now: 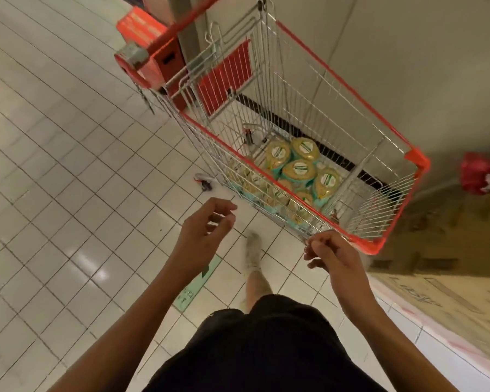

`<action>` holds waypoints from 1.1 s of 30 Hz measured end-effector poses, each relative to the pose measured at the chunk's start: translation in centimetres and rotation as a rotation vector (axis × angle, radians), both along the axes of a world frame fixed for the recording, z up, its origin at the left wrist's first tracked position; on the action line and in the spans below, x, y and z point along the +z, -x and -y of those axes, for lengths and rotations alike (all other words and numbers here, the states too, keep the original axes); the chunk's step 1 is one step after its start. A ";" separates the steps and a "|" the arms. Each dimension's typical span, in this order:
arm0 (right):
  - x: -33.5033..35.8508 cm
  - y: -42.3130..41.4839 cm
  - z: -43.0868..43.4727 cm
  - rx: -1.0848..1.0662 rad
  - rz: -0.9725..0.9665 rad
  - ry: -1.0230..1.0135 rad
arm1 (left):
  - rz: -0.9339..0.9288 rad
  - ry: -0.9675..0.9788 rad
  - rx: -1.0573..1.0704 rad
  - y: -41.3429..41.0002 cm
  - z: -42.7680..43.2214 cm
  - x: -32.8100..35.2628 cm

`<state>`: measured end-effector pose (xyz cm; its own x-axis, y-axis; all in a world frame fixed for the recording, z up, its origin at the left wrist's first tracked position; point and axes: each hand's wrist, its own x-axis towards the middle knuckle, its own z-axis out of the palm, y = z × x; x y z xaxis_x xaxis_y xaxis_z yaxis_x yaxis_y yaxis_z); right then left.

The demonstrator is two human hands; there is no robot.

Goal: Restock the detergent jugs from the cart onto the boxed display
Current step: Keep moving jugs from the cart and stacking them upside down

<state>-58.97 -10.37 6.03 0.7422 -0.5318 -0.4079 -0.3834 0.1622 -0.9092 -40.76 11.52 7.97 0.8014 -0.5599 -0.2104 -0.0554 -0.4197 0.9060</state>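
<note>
Down in the bottom of the cart (417, 159) sit the yellow-and-teal detergent jugs (299, 168), with the left hand (207, 225) and right hand (332, 253) near its rim, fingers loosely curled, both holding nothing

cart (416, 159): red rim, silver wires | jugs (299, 169): yellow tops, teal sides | floor (68, 193): white squares, dark lines | shorts (266, 349): black | boxes (450, 292): brown

We are in a shop: a wire cart (416, 159) of jugs (299, 169) just beyond our right hand (331, 253), boxes (450, 292) to its right.
</note>
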 end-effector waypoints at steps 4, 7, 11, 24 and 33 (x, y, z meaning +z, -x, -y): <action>-0.7 -6.0 2.9 -0.023 0.009 -0.045 | 0.016 -0.028 -0.035 -5.4 3.3 -0.2; -1.3 -11.2 5.7 -0.012 -0.016 -0.047 | 0.003 -0.069 -0.051 -9.7 5.5 0.0; -1.7 -18.1 9.1 0.017 -0.017 -0.041 | -0.022 -0.072 -0.063 -15.5 7.9 0.2; -8.6 -34.7 20.3 -0.014 -0.187 0.065 | -0.121 -0.282 -0.293 -31.4 25.2 -10.7; -22.6 -40.5 29.6 -0.033 -0.580 0.182 | -0.353 -0.670 -0.317 -35.5 36.1 -27.9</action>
